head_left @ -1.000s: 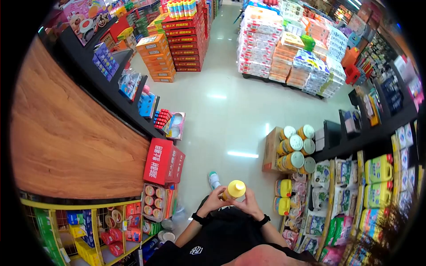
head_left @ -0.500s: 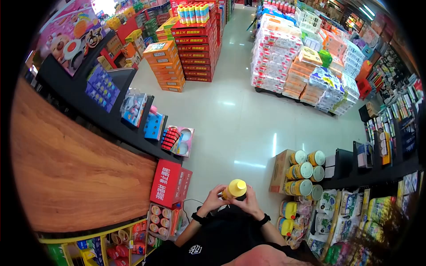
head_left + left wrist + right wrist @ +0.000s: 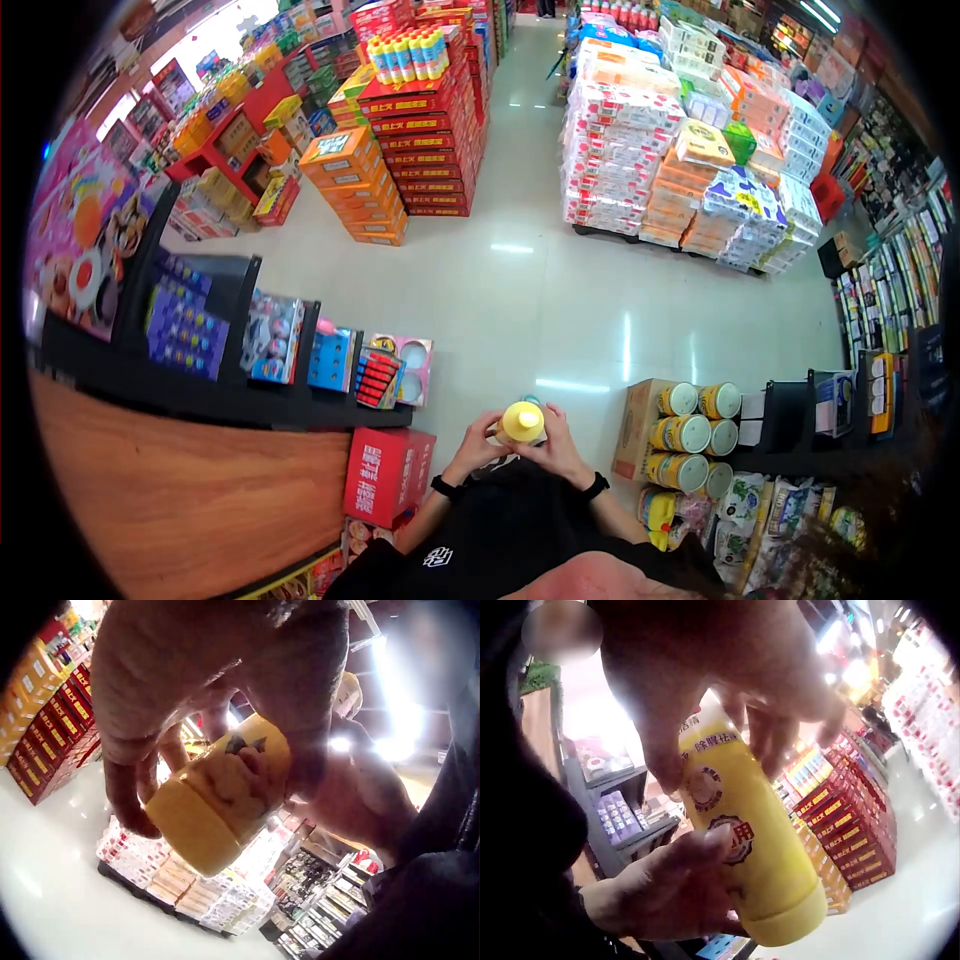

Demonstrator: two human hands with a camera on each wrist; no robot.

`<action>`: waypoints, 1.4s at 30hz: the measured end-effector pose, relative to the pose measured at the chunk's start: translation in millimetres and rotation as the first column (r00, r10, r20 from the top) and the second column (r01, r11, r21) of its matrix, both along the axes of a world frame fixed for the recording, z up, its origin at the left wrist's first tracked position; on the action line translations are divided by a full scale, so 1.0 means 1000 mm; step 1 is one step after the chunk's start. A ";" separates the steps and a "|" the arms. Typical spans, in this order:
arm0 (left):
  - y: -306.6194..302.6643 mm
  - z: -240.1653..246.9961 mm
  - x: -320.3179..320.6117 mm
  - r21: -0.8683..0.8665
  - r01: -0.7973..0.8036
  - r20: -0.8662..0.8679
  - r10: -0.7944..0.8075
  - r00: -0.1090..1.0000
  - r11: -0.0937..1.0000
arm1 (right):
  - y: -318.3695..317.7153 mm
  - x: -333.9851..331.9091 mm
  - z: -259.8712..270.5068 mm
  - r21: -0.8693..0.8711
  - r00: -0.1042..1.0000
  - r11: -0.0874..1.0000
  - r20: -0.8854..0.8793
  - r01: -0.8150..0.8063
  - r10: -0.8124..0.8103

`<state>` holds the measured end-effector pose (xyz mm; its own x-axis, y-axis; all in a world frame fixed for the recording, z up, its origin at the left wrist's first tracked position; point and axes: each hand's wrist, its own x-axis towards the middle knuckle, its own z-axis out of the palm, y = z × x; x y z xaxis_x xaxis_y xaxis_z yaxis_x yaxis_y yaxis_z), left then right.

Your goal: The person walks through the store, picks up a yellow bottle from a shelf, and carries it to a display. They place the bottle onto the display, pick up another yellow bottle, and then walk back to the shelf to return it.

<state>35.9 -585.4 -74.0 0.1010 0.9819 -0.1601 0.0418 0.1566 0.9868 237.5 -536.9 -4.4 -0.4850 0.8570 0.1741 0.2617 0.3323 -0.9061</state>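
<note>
A yellow plastic bottle [image 3: 522, 423] with a yellow cap is held between both hands in front of the person's body. The left hand [image 3: 478, 446] grips it from one side, the right hand [image 3: 560, 452] from the other. Printed Chinese characters and round emblems cover the side of the bottle [image 3: 754, 832] in the right wrist view, where the left thumb [image 3: 714, 844] lies over one emblem. A picture on the label shows in the left wrist view, with the left hand [image 3: 217, 667] arched over the bottle [image 3: 217, 802].
Stacked red cartons [image 3: 430, 150] and orange boxes [image 3: 350, 185] stand ahead on the left. Packaged paper goods [image 3: 640, 150] are piled ahead on the right. Near the left arm are a red box [image 3: 385, 475] and a wooden counter [image 3: 200, 500]; yellow tubs [image 3: 685, 433] stand at the right.
The head view has turned left and lifted, bringing more of the far left shelves in. Both hands keep hold of the bottle, which has shifted slightly left in the view.
</note>
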 end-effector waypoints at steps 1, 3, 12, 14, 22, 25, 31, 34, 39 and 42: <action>0.019 0.001 0.000 0.012 -0.005 0.011 0.005 1.000 1.000 | 0.018 0.000 0.002 0.002 1.000 1.000 -0.003 -0.004 0.004; 0.055 0.003 0.000 0.024 0.002 0.017 -0.002 1.000 1.000 | 0.051 0.001 0.000 -0.003 1.000 1.000 -0.006 0.006 -0.006; 0.170 0.001 0.003 0.052 -0.064 0.011 0.063 0.998 0.997 | 0.171 -0.006 -0.003 -0.024 0.999 0.999 -0.020 0.047 -0.048; 0.186 0.003 -0.003 0.072 -0.073 -0.044 0.076 0.996 0.995 | 0.191 -0.014 -0.002 -0.045 0.998 0.997 -0.034 0.060 -0.062; 0.271 -0.014 -0.051 -0.090 -0.083 -0.014 0.082 0.997 0.992 | 0.282 -0.068 -0.016 -0.210 0.993 0.975 -0.082 0.067 -0.085; 0.312 -0.021 -0.086 -0.077 -0.041 -0.049 0.037 0.998 0.996 | 0.321 -0.101 -0.005 -0.276 0.986 0.957 -0.112 0.089 -0.124; 0.406 -0.006 -0.171 -0.016 0.011 -0.183 -0.014 0.983 1.000 | 0.399 -0.180 -0.001 -0.350 0.977 0.933 -0.157 0.079 -0.142; 0.446 0.004 -0.209 0.058 0.006 -0.261 0.010 0.965 0.998 | 0.436 -0.216 0.002 -0.284 0.988 0.956 -0.111 0.068 -0.104; 0.488 0.010 -0.261 0.107 -0.029 -0.214 0.051 0.976 0.994 | 0.484 -0.269 -0.005 -0.289 0.986 0.957 -0.155 0.009 -0.056; 0.502 0.012 -0.282 0.132 -0.087 -0.157 0.107 0.982 0.987 | 0.499 -0.292 -0.005 -0.314 0.986 0.949 -0.161 -0.018 -0.034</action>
